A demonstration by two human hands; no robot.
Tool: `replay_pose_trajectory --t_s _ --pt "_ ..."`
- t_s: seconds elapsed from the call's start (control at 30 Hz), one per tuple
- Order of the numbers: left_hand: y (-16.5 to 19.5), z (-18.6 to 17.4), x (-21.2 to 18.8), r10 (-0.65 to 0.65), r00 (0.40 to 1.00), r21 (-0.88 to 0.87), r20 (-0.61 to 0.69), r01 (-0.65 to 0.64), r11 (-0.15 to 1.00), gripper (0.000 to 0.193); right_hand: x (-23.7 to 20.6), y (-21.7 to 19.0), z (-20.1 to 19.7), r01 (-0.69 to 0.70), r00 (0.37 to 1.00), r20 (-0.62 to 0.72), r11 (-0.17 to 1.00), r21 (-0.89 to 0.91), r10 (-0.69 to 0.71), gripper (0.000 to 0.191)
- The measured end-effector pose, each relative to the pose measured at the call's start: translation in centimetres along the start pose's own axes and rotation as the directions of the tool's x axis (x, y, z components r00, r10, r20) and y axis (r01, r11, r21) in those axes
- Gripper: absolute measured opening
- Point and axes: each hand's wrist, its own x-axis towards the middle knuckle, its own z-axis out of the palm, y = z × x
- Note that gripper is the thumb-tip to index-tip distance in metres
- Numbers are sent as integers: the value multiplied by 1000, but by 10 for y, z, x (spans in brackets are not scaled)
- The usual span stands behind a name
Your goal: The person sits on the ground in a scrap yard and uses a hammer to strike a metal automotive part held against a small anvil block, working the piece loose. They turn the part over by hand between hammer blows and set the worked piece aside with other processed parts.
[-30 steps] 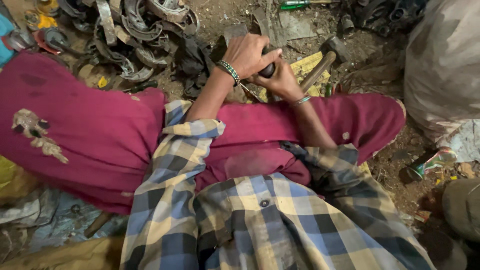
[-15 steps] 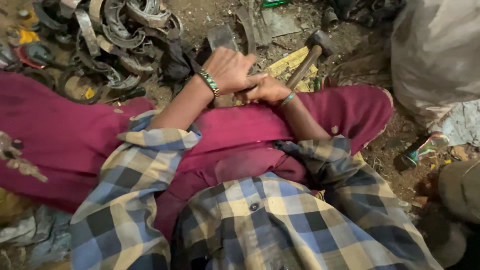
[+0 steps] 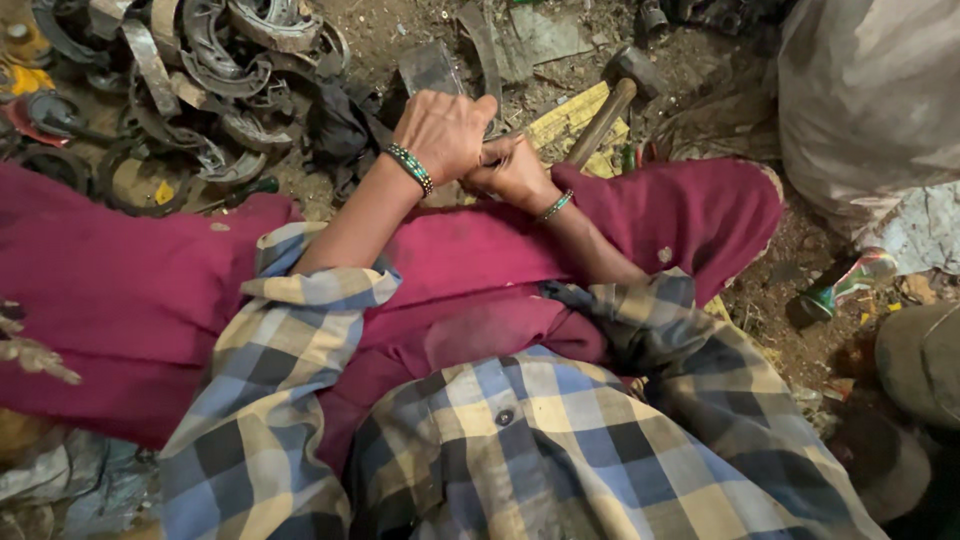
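My left hand [image 3: 447, 132] is curling closed over a small hidden piece; my right hand [image 3: 512, 172] is pinching it from beneath, touching. A hammer [image 3: 612, 100] is lying just beside, scrap metal bands [image 3: 215, 75] piling on the dirt ground [image 3: 770, 300] leftward.

A person is wearing a checked shirt [image 3: 520, 440] in blue, pale yellow, white and dark grey squares, with a dark button at its middle. Above the shirt, deep magenta cloth [image 3: 130, 300] is covering the lap and knees. Above that cloth, the left hand [image 3: 445, 130] is wearing a green and white beaded bangle [image 3: 410, 168], and the right hand [image 3: 515, 172] beside it is showing a thinner green one. Past the hands, a hammer [image 3: 610, 100] with a light brown wooden handle and dark grey head is lying over a yellow scrap [image 3: 560, 115]. Left of the hammer, rusty brown and grey curved metal parts [image 3: 200, 80] are lying on dark brown dirt. Right of it, a grey-white sack [image 3: 860, 100] is showing.
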Motion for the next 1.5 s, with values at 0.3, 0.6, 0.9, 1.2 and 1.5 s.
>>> replay_pose_trajectory --t_s 0.3,0.6,0.9,1.2,1.5 --pt "-2 2 -1 8 1000 -27 -28 -9 1000 78 -2 -6 7 74 992 -101 997 -11 -75 12" --pt "-4 -12 -4 -13 1000 -114 17 15 993 87 -5 -48 -10 228 928 -252 953 -199 -275 27" --pt "10 -32 -4 105 952 -89 -288 -136 987 107 -9 -40 -20 516 814 -376 848 120 -442 49" --pt "21 -39 -6 151 899 -36 -410 -181 983 96 -7 -22 -14 557 805 -427 773 305 -411 49" --pt "29 -52 -9 209 861 13 -463 -229 973 76 -4 -11 -14 566 789 -412 801 196 -457 53"
